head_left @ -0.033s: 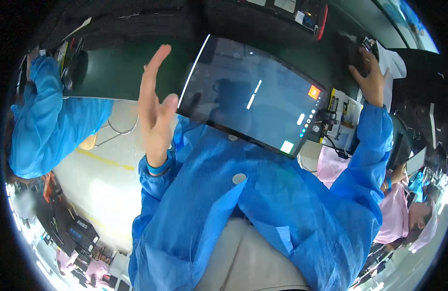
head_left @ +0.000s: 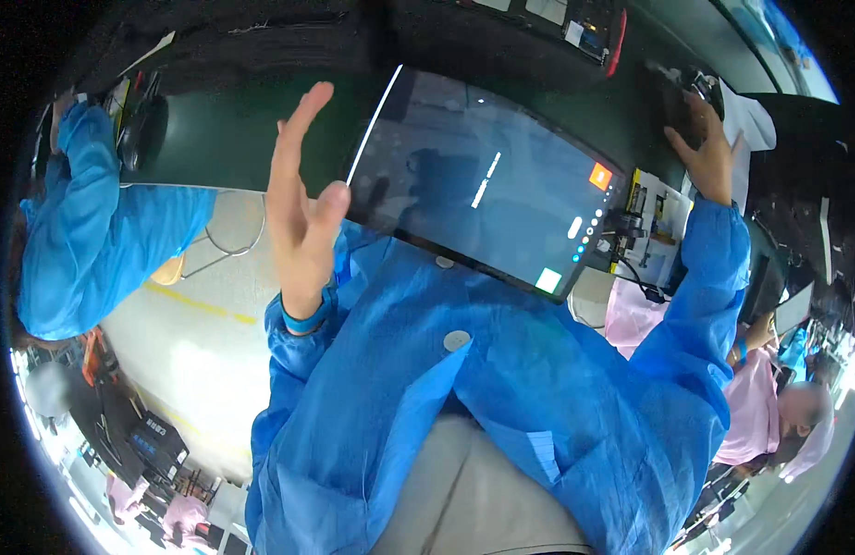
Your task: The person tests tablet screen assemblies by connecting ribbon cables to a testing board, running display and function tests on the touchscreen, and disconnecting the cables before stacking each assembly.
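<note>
A dark tablet-like screen [head_left: 464,176] is tilted in front of my chest, showing small white marks, an orange square and a green-white square. My left hand [head_left: 302,203] is raised at its left edge, fingers stretched upward and thumb apart, with nothing in it. The thumb tip overlaps the screen's edge; I cannot tell whether it touches. At the far right my right hand [head_left: 709,153] reaches over the dark green table [head_left: 219,134], thumb spread from the fingers. Its fingertips are by a small dark and metallic object [head_left: 705,85], partly hidden; contact is unclear.
White paper or cloth [head_left: 749,120] lies beside my right hand. Below that hand is a yellow-and-white box [head_left: 654,217] with black cables. A person in blue sleeves [head_left: 104,240] sits at the left, near a black rounded object [head_left: 142,129]. Someone in pink [head_left: 751,407] is at the right.
My left hand has shifted slightly to the right, its thumb now over the screen's edge. My right hand has barely moved.
</note>
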`<state>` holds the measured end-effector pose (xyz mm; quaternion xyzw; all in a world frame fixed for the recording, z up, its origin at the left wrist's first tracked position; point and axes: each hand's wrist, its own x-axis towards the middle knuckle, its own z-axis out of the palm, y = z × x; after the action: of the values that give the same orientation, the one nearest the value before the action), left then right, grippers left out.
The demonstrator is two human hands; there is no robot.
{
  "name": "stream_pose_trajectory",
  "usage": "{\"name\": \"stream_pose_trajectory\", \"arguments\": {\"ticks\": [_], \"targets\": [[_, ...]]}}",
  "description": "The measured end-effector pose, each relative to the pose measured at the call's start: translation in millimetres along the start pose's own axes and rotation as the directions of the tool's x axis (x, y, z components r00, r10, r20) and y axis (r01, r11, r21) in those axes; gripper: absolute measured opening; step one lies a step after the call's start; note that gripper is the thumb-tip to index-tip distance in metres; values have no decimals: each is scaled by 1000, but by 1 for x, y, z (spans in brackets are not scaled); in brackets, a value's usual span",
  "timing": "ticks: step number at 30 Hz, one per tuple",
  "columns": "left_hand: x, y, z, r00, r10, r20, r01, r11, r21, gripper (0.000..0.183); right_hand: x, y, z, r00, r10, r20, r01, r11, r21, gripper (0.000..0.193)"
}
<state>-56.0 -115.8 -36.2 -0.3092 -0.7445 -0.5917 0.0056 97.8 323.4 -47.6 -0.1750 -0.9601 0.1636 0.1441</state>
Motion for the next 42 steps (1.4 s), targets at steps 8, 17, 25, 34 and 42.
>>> {"name": "stream_pose_trajectory", "arguments": {"ticks": [8,17,25,34,42], "targets": [[5,9,13,954,223,200,-254,956,146,52,1,8,10,997,-77,-28,79,994,78,55],[9,41,31,957,283,67,-116,584,-803,78,-1,8,11,999,-49,-7,49,997,-54,54],[13,57,33,979,187,81,-18,477,-879,67,-4,-27,0,998,-39,-39,33,992,-126,61],[12,58,33,982,176,67,-32,504,-863,56,0,-41,-7,993,114,10,-115,982,152,60],[19,61,41,958,286,37,-152,609,-778,46,-20,-50,-21,973,-190,-131,197,979,46,40]]}}
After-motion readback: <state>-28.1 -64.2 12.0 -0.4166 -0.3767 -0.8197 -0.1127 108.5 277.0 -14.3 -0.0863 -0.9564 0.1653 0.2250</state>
